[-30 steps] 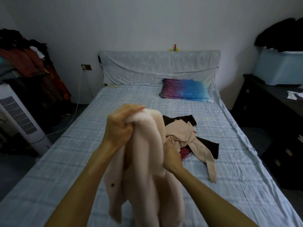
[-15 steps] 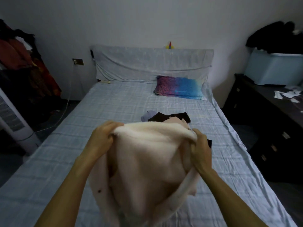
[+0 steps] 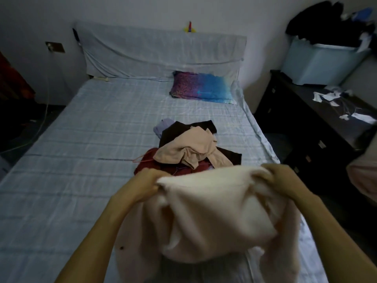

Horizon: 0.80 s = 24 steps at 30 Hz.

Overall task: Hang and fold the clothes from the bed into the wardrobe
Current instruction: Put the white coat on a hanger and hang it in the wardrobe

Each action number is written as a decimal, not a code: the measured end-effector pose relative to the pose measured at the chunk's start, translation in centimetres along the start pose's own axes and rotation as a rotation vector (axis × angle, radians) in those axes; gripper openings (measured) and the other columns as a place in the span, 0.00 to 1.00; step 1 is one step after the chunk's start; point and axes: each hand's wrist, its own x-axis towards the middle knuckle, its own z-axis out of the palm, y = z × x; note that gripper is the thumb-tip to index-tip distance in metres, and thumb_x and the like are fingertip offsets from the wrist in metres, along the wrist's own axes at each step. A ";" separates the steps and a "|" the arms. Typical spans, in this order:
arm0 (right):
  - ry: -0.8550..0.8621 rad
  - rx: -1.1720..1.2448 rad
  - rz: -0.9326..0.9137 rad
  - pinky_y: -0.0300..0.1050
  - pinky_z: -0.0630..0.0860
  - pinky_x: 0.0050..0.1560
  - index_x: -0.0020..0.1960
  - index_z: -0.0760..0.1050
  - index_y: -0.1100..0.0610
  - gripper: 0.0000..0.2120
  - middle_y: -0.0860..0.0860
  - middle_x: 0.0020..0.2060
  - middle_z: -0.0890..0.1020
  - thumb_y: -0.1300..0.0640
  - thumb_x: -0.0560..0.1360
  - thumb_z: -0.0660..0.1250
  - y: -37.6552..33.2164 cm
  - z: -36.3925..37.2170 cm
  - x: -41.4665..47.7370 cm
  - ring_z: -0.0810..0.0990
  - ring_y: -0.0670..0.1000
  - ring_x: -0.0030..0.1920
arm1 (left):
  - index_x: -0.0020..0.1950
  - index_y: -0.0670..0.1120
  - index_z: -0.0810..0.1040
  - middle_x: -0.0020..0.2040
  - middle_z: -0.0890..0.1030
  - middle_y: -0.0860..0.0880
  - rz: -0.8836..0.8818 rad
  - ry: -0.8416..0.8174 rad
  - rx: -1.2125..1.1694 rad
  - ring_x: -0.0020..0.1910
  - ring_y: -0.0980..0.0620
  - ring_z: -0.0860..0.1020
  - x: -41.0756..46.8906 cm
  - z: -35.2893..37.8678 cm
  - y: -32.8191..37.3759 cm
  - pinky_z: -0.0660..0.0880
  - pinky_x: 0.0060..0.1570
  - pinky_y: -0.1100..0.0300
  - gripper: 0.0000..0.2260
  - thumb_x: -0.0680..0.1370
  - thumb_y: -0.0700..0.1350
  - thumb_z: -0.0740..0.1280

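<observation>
Presently we hold one cream fleece garment up over the near end of the bed, its top edge raised and its lower part hanging toward the mattress. Our left hand has its grip clamped on the garment's upper left corner, fingers curled into the fabric. Our right hand has its grip clamped likewise on the upper right corner, and the cloth spans between the two. Just beyond the hands lies the pile of clothes not yet dealt with, right of the bed's centre, with a tan piece on top and dark and red pieces beneath. The wardrobe is not in view. We judge the step in hand to be opening the garment out so that it can be folded or hung. To do it well, we recommend first finding the shoulder seams or hem, since the fabric is bunched and we cannot tell which edge is held. Next we would draw the two grips apart until the top edge runs straight. We would then lay the garment flat on the bare sheet left of the pile, not on it. The fleece looks thick and soft, so folds are likely to spring open, and pressing each one down should help.
</observation>
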 end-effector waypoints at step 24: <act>-0.486 -0.116 -0.076 0.50 0.69 0.61 0.68 0.71 0.51 0.20 0.55 0.63 0.74 0.44 0.79 0.57 -5.0 25.2 17.0 0.74 0.57 0.61 | 0.48 0.53 0.82 0.38 0.81 0.49 -0.431 0.156 0.059 0.35 0.44 0.80 4.8 13.2 -9.3 0.68 0.30 0.59 0.13 0.68 0.52 0.63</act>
